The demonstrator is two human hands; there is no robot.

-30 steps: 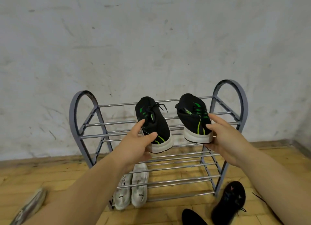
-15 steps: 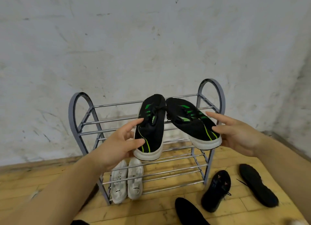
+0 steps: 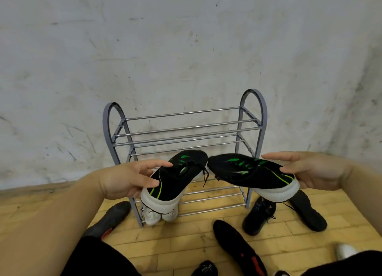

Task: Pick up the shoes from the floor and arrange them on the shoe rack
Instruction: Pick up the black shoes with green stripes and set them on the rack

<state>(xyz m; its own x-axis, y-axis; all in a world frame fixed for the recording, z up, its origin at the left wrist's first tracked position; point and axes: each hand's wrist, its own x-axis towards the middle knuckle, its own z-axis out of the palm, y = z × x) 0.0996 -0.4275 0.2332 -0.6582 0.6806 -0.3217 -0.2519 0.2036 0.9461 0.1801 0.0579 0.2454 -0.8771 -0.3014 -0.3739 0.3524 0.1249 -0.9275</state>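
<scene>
Plaster wall [image 3: 165, 48], scuffed and grey, backs a metal shoe rack [image 3: 253, 114] standing on a wooden plank floor [image 3: 186, 242]. Both upper tiers of the rack are bare; a pair of white sneakers [image 3: 159, 215] sits at the left end of its lowest tier. Held in the air before the rack, toes nearly touching, are two black sneakers with green stripes. The left hand [image 3: 128, 180] pinches the heel of the left sneaker [image 3: 175, 178] between thumb and fingers; the right hand [image 3: 310, 170] grips the heel of the right sneaker [image 3: 252, 172] likewise. Loose black shoes [image 3: 258, 215] lie scattered on the floor nearby.
</scene>
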